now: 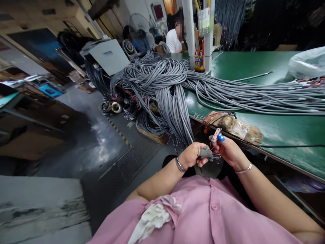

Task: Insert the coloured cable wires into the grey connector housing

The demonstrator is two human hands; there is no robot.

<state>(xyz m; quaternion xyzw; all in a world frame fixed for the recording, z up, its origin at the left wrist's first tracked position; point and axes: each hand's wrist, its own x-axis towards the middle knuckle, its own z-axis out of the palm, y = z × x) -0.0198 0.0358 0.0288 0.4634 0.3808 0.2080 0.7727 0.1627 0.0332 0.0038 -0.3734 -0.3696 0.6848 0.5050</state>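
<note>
My left hand [194,156] is closed around the end of a grey cable, its thumb wrapped in a grey finger cover. Thin coloured wires [216,157] fan out from its grip toward my right hand. My right hand [230,151] wears a blue cover on the thumb and pinches a small pale pink piece with holes [216,135], whose kind I cannot make out. A red wire runs between the two hands. Both hands are in front of my body, close together and just off the table's front edge.
Grey cables [157,73] are heaped on the green table [274,130] and hang over its edge. A wooden block wrapped in clear tape [238,128] lies by the edge. A plastic bag [308,62] is at right. A person in white [173,40] sits behind the white posts [189,30].
</note>
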